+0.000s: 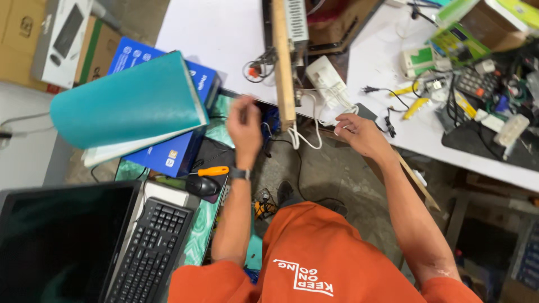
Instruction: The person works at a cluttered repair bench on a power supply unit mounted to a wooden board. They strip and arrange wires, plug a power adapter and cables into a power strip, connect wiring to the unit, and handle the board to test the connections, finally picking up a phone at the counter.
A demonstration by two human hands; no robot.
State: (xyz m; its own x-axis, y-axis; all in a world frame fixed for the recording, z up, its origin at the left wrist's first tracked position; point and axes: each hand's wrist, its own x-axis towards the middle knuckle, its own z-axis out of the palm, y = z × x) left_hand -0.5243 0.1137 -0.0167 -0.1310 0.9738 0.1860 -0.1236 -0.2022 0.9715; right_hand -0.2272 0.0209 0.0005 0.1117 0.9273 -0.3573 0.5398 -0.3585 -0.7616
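Note:
My left hand (244, 126), with a watch on the wrist, is raised beside a wooden slat (283, 67). Its fingers are curled around a thin dark rod (229, 93); the hand is blurred. My right hand (359, 133) reaches to the edge of the white table (219, 28), fingers pinched on a white cable (314, 132) that loops down from a white adapter (328, 78). A perforated metal box (296, 22) is fixed to the slat. My orange shirt fills the bottom of the view.
At the left are a teal-covered book (129, 101) on a blue box (168, 154), an orange-handled screwdriver (213, 170), a black mouse (203, 185), a keyboard (149, 249) and a dark monitor (62, 241). Tools, cables and cartons (477, 78) crowd the table's right end.

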